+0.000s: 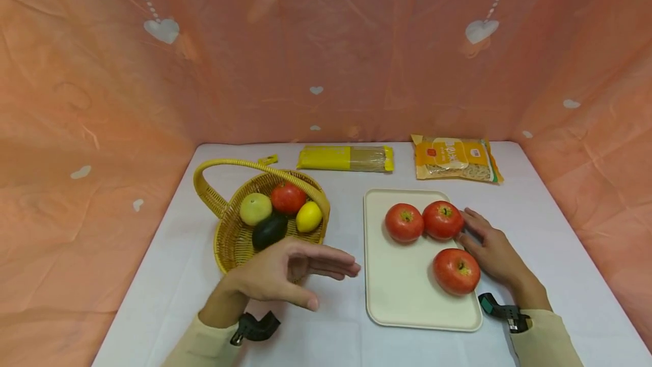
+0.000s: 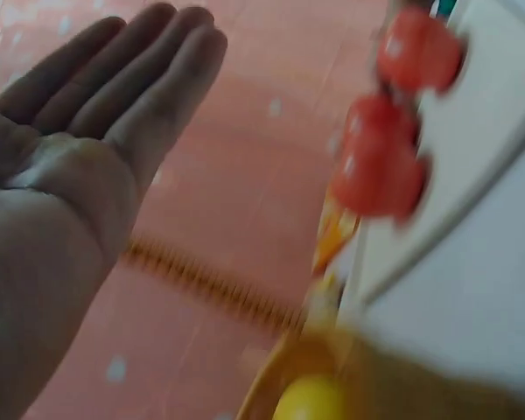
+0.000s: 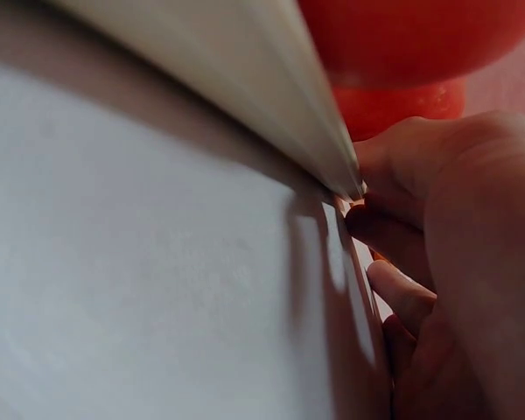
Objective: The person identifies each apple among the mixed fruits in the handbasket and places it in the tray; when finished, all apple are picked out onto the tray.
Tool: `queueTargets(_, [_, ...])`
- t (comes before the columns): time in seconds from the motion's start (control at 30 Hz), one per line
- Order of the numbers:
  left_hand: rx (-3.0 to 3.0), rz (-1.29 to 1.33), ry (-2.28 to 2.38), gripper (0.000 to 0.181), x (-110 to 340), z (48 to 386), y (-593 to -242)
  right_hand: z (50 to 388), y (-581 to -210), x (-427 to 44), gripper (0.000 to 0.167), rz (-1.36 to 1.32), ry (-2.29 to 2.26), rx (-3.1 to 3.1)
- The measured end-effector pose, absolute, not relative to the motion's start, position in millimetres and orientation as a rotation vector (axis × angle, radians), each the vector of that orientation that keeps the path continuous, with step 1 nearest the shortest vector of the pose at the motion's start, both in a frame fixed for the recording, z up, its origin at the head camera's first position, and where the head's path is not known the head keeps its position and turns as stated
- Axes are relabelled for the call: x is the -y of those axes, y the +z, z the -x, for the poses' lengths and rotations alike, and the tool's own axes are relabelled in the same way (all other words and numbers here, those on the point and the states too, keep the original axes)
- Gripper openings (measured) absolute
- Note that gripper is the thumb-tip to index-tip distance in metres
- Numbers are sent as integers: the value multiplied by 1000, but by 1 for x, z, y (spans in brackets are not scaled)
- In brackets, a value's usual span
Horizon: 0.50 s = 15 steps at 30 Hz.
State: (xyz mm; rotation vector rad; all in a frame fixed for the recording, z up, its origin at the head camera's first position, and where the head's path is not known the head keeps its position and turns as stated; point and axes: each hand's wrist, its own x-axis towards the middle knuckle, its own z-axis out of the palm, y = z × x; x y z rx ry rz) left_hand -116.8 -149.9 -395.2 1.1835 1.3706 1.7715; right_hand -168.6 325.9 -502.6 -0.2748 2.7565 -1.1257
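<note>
Saw the left hand point(image 1: 290, 269) in the air, just left of the tray point(image 1: 402, 299), with fingers point(image 1: 328, 256) straight and close together and thumb point(image 1: 297, 294) apart in the head view. Saw the creased palm point(image 2: 70, 184) in the left wrist view alone. Found the right hand point(image 1: 491, 251) against the tray's right side; in the right wrist view, unlike the head view, made out bent fingers point(image 3: 407, 293) beside and below the rim point(image 3: 324, 114). Could not tell whether pinching the rim or merely touching it. Noted the tray lying on the white table point(image 1: 321, 333), right of the basket point(image 1: 228, 242): smooth, cream, round-cornered, flaring wall point(image 3: 227, 61) plain only from the right wrist. Counted three glossy, squat red fruits point(image 1: 456, 272) on it, two side by side at the back, one nearer. Saw the basket woven, round and yellow-brown under an arched handle point(image 1: 254, 164), holding a pale green fruit point(image 1: 256, 209), a dark oval fruit point(image 1: 269, 231), a lemon point(image 1: 308, 217) and another red fruit point(image 1: 288, 198). Beyond, saw a long yellow noodle pack point(image 1: 326, 158) and a crinkled orange bag point(image 1: 453, 157). Farthest back, found creased peach cloth point(image 1: 326, 33) printed with white hearts point(image 1: 162, 30).
</note>
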Motion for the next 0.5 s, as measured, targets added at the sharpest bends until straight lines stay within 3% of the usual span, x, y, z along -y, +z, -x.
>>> queueTargets(0.27, [-1392,-1145,1937,57,216,141,-393,168,-504,-326,63,274,-1124,-2761])
queueTargets(0.5, [-1770,-721,2030,50,242,154,-392,169,-503,-324,64,259,-1112,-2752])
